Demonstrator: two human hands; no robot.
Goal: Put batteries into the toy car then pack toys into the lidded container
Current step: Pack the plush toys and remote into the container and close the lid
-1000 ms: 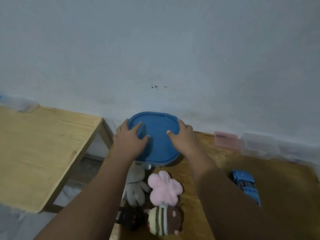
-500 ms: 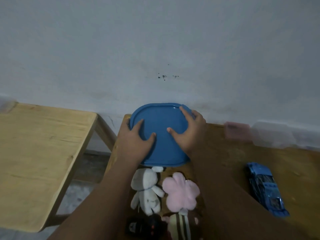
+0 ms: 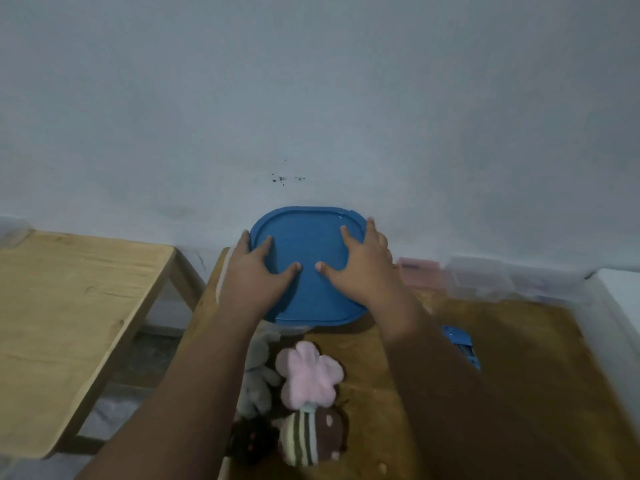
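A blue lid (image 3: 308, 244) covers the container at the back of the wooden table (image 3: 519, 358), against the wall. My left hand (image 3: 256, 275) grips the lid's left edge, thumb on top. My right hand (image 3: 360, 268) grips its right edge the same way. The clear container body barely shows below the lid's front rim. A blue toy car (image 3: 462, 344) lies to the right, partly hidden by my right forearm. Nearer me lie a grey plush (image 3: 258, 382), a pink flower plush (image 3: 310, 374) and a striped brown plush (image 3: 311, 438).
A second, lighter wooden table (image 3: 69, 306) stands to the left, with a gap of floor between the two. A pink box (image 3: 417, 273) and clear plastic boxes (image 3: 485, 282) line the wall at the back right. A dark small object (image 3: 249, 441) lies beside the striped plush.
Both hands have shifted on the lid, thumbs now close together near its middle and fingers wrapped over the side edges. The view has swung slightly, so the car sits more behind my right arm.
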